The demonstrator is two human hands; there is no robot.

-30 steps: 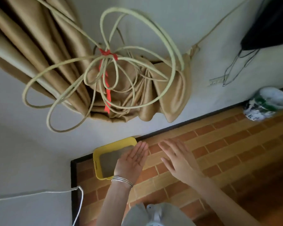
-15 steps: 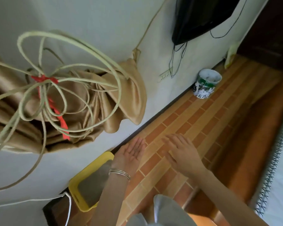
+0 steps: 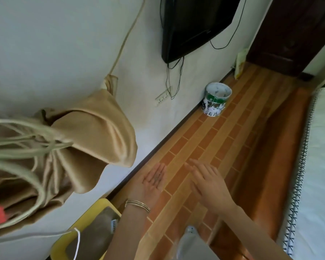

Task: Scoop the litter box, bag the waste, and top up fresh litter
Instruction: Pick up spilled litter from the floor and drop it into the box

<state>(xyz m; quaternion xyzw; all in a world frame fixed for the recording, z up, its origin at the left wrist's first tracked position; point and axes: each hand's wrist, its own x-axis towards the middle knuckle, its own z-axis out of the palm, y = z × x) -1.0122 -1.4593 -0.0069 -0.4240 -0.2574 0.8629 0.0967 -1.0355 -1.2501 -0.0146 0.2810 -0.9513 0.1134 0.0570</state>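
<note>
The yellow litter box [image 3: 99, 206] with grey litter sits on the floor against the wall at the bottom left, partly hidden by my left forearm. A small white scoop [image 3: 114, 225] lies at its right edge. My left hand [image 3: 154, 182] is held palm up with straight fingers above the tiled floor, right of the box, with a few dark specks on the palm. My right hand [image 3: 207, 182] hovers beside it, palm down, fingers spread and holding nothing. A white and green bucket [image 3: 215, 101] stands by the wall farther along.
A knotted tan curtain [image 3: 73, 147] with looped cords hangs at the left, above the box. A black TV [image 3: 193, 23] with dangling cables is on the wall. A white bed edge [image 3: 315, 175] runs along the right. A dark door [image 3: 293, 34] is at the far end.
The view has swung right and along the floor, so the litter box slid toward the bottom left. Both hands stay side by side over the tiles, fingers straight.
</note>
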